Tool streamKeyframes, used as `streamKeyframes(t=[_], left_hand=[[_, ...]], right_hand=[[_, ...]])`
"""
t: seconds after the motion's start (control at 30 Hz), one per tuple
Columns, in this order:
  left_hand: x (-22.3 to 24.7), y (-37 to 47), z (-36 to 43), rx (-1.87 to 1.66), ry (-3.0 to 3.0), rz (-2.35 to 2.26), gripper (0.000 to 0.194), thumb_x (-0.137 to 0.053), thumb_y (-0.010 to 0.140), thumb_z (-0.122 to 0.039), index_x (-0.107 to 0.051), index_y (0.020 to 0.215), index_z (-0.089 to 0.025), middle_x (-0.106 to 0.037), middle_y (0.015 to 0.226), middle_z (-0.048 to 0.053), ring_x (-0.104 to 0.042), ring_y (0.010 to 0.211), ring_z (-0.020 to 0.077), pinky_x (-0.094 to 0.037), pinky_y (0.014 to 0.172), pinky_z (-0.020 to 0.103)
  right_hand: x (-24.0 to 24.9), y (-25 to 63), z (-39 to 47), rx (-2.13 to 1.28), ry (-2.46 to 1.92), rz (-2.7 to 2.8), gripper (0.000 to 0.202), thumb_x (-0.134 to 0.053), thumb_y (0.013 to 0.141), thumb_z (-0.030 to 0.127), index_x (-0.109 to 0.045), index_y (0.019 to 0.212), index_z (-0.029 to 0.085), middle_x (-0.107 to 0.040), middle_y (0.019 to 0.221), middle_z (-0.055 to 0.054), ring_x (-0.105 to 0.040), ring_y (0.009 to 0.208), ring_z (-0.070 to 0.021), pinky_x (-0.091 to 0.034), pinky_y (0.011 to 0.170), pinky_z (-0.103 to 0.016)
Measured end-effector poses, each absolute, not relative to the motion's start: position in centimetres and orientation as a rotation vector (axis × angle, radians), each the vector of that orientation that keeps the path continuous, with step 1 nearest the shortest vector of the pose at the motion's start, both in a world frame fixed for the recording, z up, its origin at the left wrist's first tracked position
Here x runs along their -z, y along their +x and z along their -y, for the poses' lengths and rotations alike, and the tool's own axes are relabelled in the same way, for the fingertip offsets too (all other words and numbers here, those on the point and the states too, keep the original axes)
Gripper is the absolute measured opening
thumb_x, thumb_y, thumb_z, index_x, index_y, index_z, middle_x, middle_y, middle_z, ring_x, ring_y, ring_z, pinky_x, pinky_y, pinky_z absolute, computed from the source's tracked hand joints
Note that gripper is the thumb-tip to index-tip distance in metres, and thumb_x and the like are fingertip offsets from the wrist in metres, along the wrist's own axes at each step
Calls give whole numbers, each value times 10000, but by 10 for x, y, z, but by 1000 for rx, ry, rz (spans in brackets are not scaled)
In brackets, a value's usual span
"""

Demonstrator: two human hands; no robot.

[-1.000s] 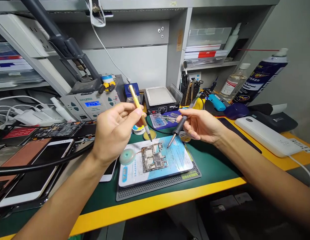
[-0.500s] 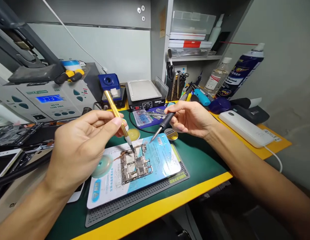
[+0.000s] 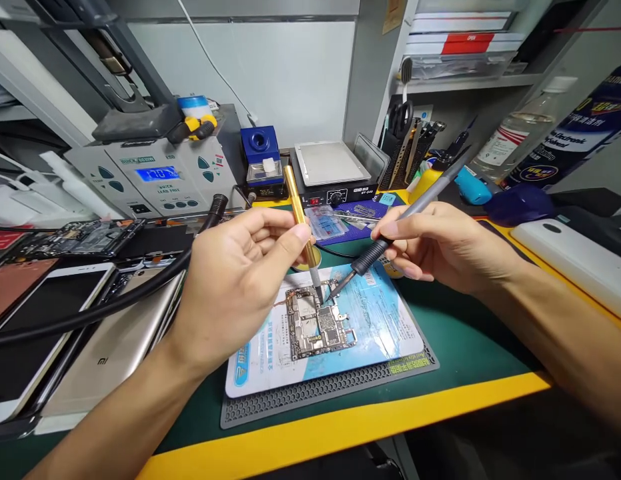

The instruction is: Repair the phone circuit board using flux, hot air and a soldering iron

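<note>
My left hand (image 3: pixel 240 287) is closed around a gold-handled brush (image 3: pixel 296 200), which slants down with its dark tip at the upper part of a phone circuit board (image 3: pixel 333 327). In my right hand (image 3: pixel 435 247) is a soldering iron (image 3: pixel 373 257), gripped at its ribbed black sleeve. The iron's tip is close beside the brush tip over the board; whether either touches it I cannot tell. Beneath the board lies a white and blue printed plate (image 3: pixel 390 333), resting on a grey honeycomb mat (image 3: pixel 275 405).
A hot-air station (image 3: pixel 160 180) stands at the back left, its black hose (image 3: pixel 140 300) crossing over phones (image 3: pixel 105 353). Behind the hands are a blue iron stand (image 3: pixel 260 143), a flat heating plate (image 3: pixel 333 163) and tweezers (image 3: pixel 360 219). A clear bottle (image 3: pixel 505 143) stands right.
The soldering iron has moved in from the plate's printed surface to the board beside the brush tip. The brush stays at the board's upper part. My view has shifted left.
</note>
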State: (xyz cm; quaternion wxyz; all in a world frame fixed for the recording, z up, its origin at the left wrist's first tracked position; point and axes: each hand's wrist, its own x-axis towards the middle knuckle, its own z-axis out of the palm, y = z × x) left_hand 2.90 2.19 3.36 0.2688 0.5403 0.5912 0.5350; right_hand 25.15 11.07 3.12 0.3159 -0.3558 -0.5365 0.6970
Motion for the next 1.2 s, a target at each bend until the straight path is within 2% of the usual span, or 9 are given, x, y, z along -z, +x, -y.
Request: streamKeyframes(t=[0.23,0.5,0.9,1.2], left_hand=[[-35,32,-22,-1454,1465,-1519,64,-771,883,-269,-764,880,-206,-778,733,-69,-699,642,36,-529,615,57],[-37,33,-20,-1469,1480,-1555,29,-762,882,-241,-773,884,-214,-782,743,-73,-710,657,44,-549,633,68],[-37,34,-19,-1479,1484,-1611,151,-793,854,-358,-774,905,-217,-786,777,-18,-717,673,124,-572,643,192],[-38,33,-17,-1473,1473,-1630,144,-790,860,-360,-770,904,-225,-782,765,-36,-710,660,101,-566,652,162]], right_hand=[[-31,251,-109,-1852,-912,1423,72,-752,759,167,-743,735,100,-658,540,-37,-535,349,-107,-319,287,-176],[-29,250,-110,-1859,-915,1411,147,-765,812,162,-720,685,103,-694,585,-45,-556,347,-98,-340,279,-164],[-27,250,-113,-1877,-945,1385,262,-877,785,267,-717,660,102,-728,602,-55,-558,347,-88,-355,273,-163],[-27,249,-113,-1878,-966,1419,326,-845,810,281,-735,588,69,-658,494,-50,-512,328,-68,-353,282,-150]])
